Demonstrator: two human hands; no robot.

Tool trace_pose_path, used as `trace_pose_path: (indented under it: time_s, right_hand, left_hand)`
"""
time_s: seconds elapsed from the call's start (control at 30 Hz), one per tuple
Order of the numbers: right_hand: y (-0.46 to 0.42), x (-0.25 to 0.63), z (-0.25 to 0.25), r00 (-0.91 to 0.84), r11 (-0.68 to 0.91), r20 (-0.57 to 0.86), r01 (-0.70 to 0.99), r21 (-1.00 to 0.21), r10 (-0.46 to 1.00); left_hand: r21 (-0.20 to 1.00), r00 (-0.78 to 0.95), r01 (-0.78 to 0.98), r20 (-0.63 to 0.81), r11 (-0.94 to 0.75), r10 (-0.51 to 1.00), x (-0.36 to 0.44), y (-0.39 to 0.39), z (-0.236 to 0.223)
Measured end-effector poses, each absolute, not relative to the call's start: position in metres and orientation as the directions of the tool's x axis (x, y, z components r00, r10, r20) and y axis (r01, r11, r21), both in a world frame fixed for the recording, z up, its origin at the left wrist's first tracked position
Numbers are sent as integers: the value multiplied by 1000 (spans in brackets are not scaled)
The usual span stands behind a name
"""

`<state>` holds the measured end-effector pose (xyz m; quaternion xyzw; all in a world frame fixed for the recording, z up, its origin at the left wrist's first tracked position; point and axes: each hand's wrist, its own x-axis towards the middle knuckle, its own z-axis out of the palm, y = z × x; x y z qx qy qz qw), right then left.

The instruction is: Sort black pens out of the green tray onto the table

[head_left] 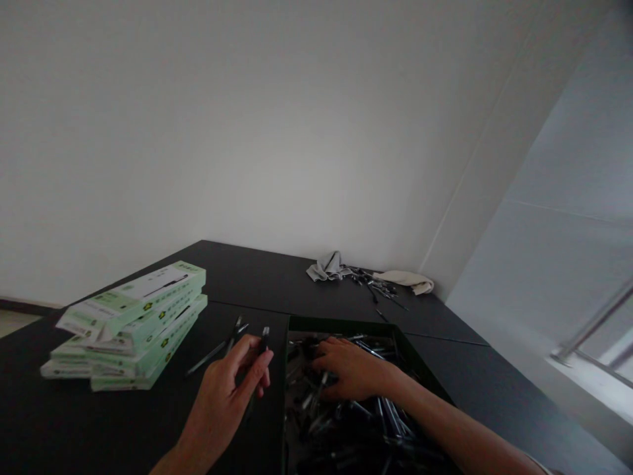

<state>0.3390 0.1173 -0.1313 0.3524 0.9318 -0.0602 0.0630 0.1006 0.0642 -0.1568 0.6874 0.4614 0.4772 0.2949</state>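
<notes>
- Over on the near left, the left hand (pixel 230 386) is closed at the fingertips around a dark pen (pixel 264 340), its clear end pointing up, just beside the open box.
- The right hand (pixel 349 369) is down inside that dark box (pixel 341 324), fingers bent and partly spread among the heaped pens (pixel 390 419); whether it grips one, I can't tell.
- Just left of the left hand, loose pens (pixel 205 357) lie on the black table (pixel 247 267).
- Now the labels: on the left sits an uneven stack of green-and-white cartons (pixel 148 323), skewed across one another.
- The top carton shows a picture of a black pen on a white panel, with small print around it; yellow marks dot the green sides.
- There are lines of lettering on those sides too, but all too small and blurred to read, and no brand can be made out.
- At the far right of the table, a pile of pens (pixel 378 287) lies between a crumpled grey cloth (pixel 326 267) and a cream cloth (pixel 408 280).
</notes>
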Motion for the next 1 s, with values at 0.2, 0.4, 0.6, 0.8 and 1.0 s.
trace_pose_path:
  time_s: [0.2,0.4,0.6,0.8,1.0]
  right_hand:
    - [118,342,-133,-751,733,-149,660,-163,643]
    - [110,344,-121,-720,697,-75,689,-201,690]
    - [87,339,-103,-840,751,-181,539,-382,511]
    - [71,336,-125,-795,767,-357,588,-256,490]
    - [74,335,-129,-725,734,-281,673,-94,629]
  left_hand:
    - [847,113,354,382,-397,917,100,63,-157]
    - [838,122,369,385,-402,915,102,63,-156]
    - [825,113,388,400,-411,909,102,62,-155]
    - [826,120,400,383,-398,916,103,61,-156]
    - [822,132,406,380,-400,916,103,62,-157]
